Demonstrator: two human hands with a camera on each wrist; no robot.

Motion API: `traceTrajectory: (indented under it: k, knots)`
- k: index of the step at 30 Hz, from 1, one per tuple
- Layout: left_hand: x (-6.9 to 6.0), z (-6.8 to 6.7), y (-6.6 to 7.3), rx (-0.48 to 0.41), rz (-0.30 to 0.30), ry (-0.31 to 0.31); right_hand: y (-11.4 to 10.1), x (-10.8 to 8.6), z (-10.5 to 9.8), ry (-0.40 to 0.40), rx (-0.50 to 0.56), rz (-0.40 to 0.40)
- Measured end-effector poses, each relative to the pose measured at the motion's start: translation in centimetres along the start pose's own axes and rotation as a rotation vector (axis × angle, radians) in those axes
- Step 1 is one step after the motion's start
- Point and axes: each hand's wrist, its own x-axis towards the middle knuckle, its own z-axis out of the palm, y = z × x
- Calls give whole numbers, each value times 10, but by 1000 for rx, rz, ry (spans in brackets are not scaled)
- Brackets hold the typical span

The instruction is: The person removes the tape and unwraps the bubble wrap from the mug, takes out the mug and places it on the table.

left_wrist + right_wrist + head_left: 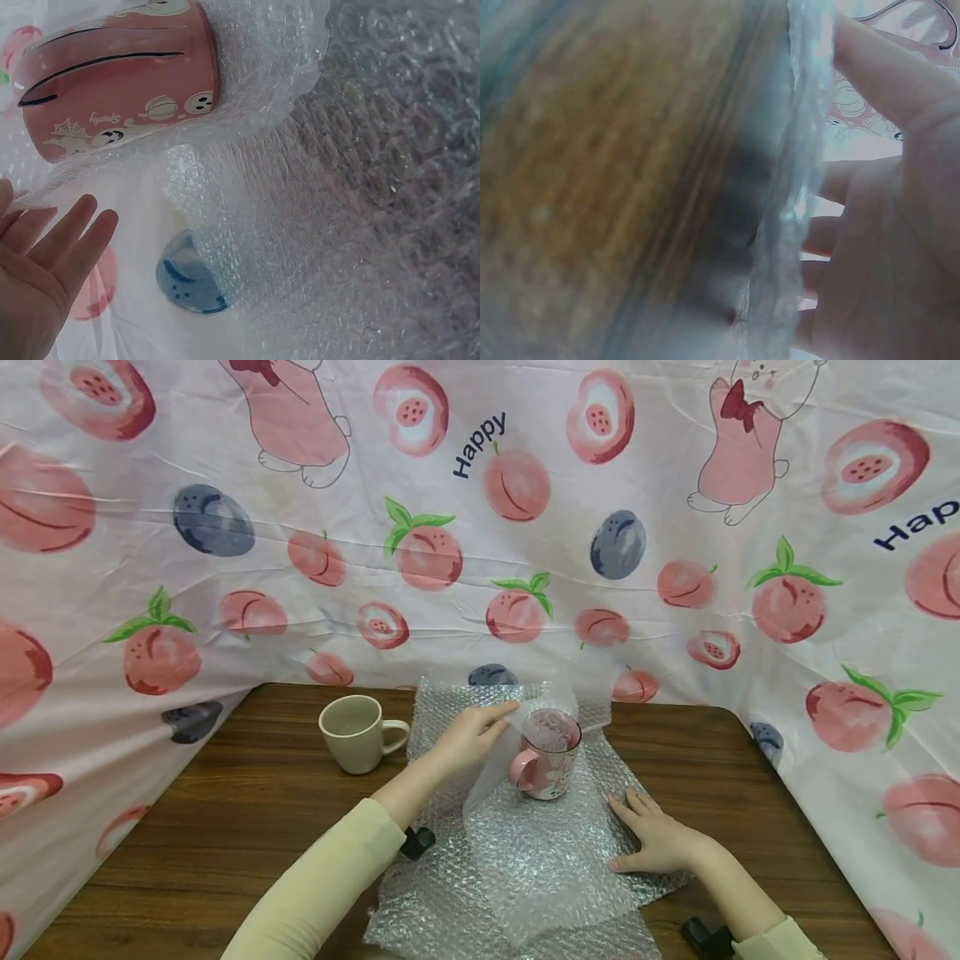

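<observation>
A pink mug [551,760] with white ghost and pumpkin drawings stands upright on layered bubble wrap [555,868], its handle toward the front left. Part of the wrap rises behind and beside the mug. At the mug's upper left, my left hand [474,735] pinches the edge of that raised wrap; in the left wrist view its other fingers [86,232] extend fairly straight. To the mug's right, my right hand [660,839] rests with spread fingers on the wrap's right edge. The right wrist view shows those fingers against the wrap, with the background blurred.
On the wooden table [247,827], a cream mug [356,735] stands left of the wrap, handle to the right. A fruit-printed cloth [517,543] encloses the table's back and sides. Black wrist devices [708,937] sit by both forearms.
</observation>
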Motion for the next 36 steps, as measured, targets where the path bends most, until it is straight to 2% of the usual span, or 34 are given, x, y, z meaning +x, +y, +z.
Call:
traceTrajectory:
  k: [5,8,13,16,25,31,34,36]
  knots:
    - [1,-3,-4,-101,-86,52,1,0,1,1,-8,0]
    - [2,-4,-7,-124,-108,88,2,1,-1,-1,-10,-3]
    - [5,-5,-14,-128,-117,138,4,3,-5,-6,-10,-3]
    - [7,-6,-18,-121,-141,164,6,4,-7,-8,-8,-6]
    - [6,-12,-32,-80,-303,195,11,7,-9,-16,-9,-11]
    - [4,-14,-37,19,-341,199,11,7,-8,-19,-6,-5]
    - [4,-14,-37,123,-330,222,10,6,-8,-24,0,-5]
    - [3,-14,-36,218,-322,260,10,6,-8,-26,1,-4]
